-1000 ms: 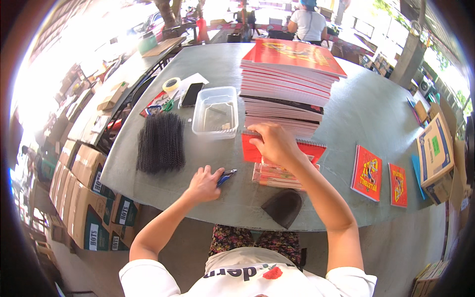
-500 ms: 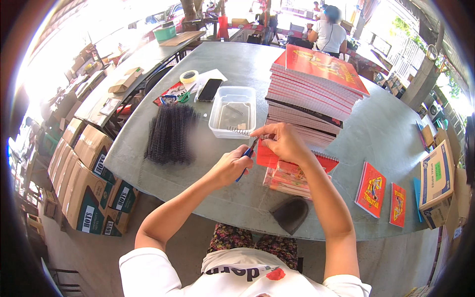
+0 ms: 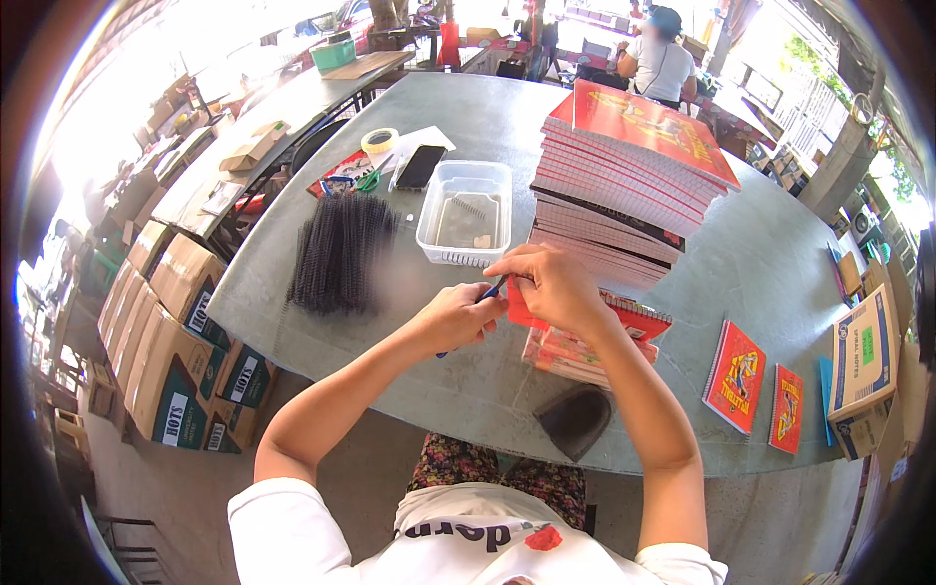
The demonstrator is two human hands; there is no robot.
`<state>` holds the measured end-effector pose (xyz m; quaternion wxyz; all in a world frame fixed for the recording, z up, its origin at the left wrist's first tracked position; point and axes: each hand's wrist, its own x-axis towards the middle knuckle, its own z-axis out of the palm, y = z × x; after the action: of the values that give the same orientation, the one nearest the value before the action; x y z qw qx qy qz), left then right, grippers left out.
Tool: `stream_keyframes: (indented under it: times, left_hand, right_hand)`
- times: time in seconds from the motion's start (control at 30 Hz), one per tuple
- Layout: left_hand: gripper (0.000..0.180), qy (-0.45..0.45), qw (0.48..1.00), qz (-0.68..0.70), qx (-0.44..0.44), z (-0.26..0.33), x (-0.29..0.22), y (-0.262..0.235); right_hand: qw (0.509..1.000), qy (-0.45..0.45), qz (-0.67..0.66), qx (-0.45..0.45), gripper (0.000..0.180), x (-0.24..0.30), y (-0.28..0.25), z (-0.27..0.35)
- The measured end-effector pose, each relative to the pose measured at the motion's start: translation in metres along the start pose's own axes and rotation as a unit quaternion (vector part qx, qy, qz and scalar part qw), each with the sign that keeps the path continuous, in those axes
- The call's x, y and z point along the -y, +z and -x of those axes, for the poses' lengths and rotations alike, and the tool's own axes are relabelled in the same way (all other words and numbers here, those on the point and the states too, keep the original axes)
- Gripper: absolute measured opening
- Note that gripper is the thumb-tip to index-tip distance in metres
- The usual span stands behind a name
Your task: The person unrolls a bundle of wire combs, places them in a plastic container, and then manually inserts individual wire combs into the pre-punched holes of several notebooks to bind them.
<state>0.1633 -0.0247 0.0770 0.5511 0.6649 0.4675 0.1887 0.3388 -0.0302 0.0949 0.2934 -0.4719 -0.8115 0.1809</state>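
My left hand (image 3: pixel 458 317) is wrapped round blue-handled pliers (image 3: pixel 490 292), whose jaws reach up to the fingers of my right hand (image 3: pixel 556 283). That right hand is closed at the near-left end of a red spiral notebook (image 3: pixel 632 314), partly hiding it; the exact pinch point is covered. A length of dark wire coil (image 3: pixel 458 259) shows along the near side of a clear plastic tub (image 3: pixel 470 168), left of my right fingers. Inside the tub lie a short coil piece (image 3: pixel 470 209) and a small pale scrap. Beneath the held notebook are more red notebooks (image 3: pixel 561 356).
A tall stack of red notebooks (image 3: pixel 624 166) stands behind my right hand. Left are a pile of black coils (image 3: pixel 341 253), a phone (image 3: pixel 421 167), tape (image 3: pixel 379 140) and green scissors (image 3: pixel 368 181). A dark curved object (image 3: pixel 573 422) sits near the table edge; two notebooks (image 3: pixel 736 377) lie right.
The pliers have tilted flatter, and my left hand has turned over their handles. The coil that stuck out left of my right fingers now shows lower against the tub. The view has shifted slightly.
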Motion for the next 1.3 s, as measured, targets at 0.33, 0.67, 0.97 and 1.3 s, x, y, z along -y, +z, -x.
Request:
stream_keyframes:
  times: [0.33,0.67,0.97,1.3]
  left_hand:
    - [0.022,0.077,0.981,-0.165,-0.061,0.001,0.01,0.0]
    - [0.029,-0.047,0.994,0.071,0.066,0.003,0.0,0.007]
    - [0.026,0.01,0.991,-0.131,0.019,-0.017,0.037,-0.005]
    - [0.018,0.221,0.905,-0.232,-0.28,-0.107,0.085,-0.031]
  right_hand:
    - [0.992,0.069,0.025,-0.107,0.014,0.002,0.0,0.003]
    - [0.99,0.084,0.066,-0.088,0.015,0.0,0.004,0.003]
    - [0.994,-0.025,0.079,-0.074,0.046,-0.009,-0.011,-0.009]
    - [0.972,0.19,0.119,-0.071,0.026,-0.037,-0.087,0.127]
